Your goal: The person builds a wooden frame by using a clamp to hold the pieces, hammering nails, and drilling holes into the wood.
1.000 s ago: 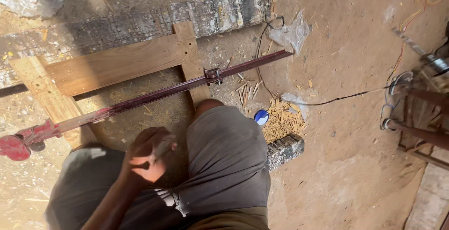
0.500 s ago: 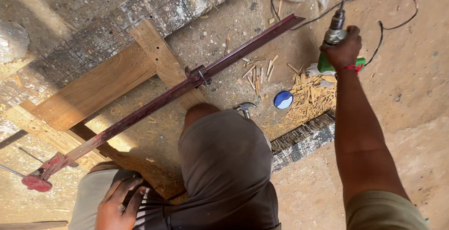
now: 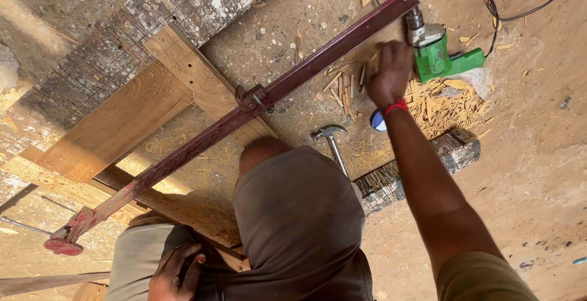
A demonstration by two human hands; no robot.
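Dusty concrete floor (image 3: 538,172) fills the view, strewn with wood chips and sawdust. Landmark for all positions: the long dark red bar clamp (image 3: 244,114), which runs diagonally from lower left to upper right.

Nearest the camera, below the clamp: the left hand (image 3: 177,273) rests on the person's grey-trousered thigh, fingers curled loosely against the cloth, holding nothing visible. Bent knee (image 3: 263,151) pokes up just under the clamp's middle.

Right of the knee, below the clamp: 1 claw hammer (image 3: 330,137) lies on the floor, head toward the clamp, handle running back under the leg. 1 weathered block (image 3: 422,169) sits further right of the hammer, well clear of the clamp.

Right arm extends up the frame. A red band circles the wrist. The right hand (image 3: 389,71) hovers close under the clamp's upper end, over a scatter of small wood pegs (image 3: 342,87); fingers bent downward, narrow spread. Cannot tell whether they pinch a peg. A blue round lid (image 3: 377,121) shows partly behind the wrist.

Green electric drill (image 3: 437,50) lies on the floor just right of the hand, its chuck touching or almost touching the clamp's upper tip; black cord (image 3: 520,13) trails away upward.

Under the clamp: wooden frame boards (image 3: 116,123), joined at a right angle, gripped at the sliding jaw. Beyond them, a mottled old beam (image 3: 147,26).
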